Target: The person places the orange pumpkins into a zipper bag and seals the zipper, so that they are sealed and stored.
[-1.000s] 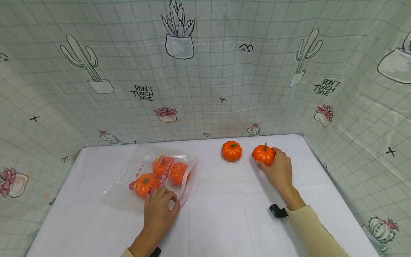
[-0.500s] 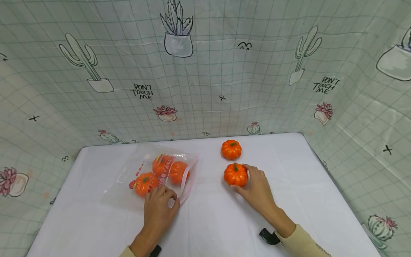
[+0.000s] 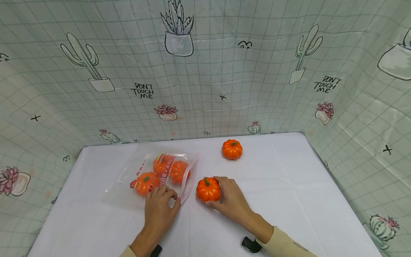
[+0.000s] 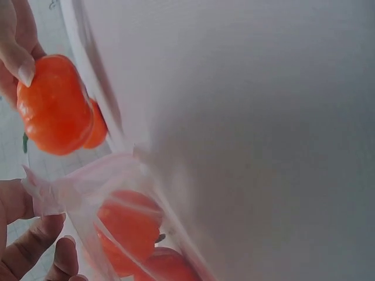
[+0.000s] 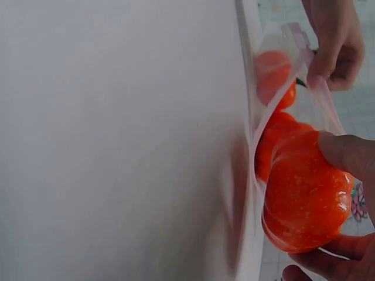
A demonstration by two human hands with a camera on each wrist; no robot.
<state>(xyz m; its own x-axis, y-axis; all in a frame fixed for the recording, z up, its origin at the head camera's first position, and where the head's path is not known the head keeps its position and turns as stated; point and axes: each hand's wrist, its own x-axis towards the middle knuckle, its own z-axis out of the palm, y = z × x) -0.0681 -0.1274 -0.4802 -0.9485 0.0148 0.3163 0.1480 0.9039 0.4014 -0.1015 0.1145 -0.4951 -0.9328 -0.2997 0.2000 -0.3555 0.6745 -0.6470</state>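
Note:
A clear plastic bag (image 3: 123,187) with pink print lies on the left of the table, holding three small orange pumpkins (image 3: 146,184). Its pink-edged mouth faces right and stands partly apart. My left hand (image 3: 159,210) pinches the near edge of that mouth between thumb and fingers, as the left wrist view shows. My right hand (image 3: 234,201) grips another orange pumpkin (image 3: 208,190) with a green stem, thumb on the near side and fingers on the far side. This pumpkin is just right of the bag's mouth; in the right wrist view (image 5: 307,193) it overlaps the opening.
One more orange pumpkin (image 3: 232,149) sits near the back edge of the white-covered table (image 3: 289,185). A grid-patterned cloth (image 3: 205,71) with plant drawings hangs behind and at both sides.
My right hand has carried its pumpkin from the back right, leftward and nearer, to beside the bag's mouth. The left hand and bag have stayed in place.

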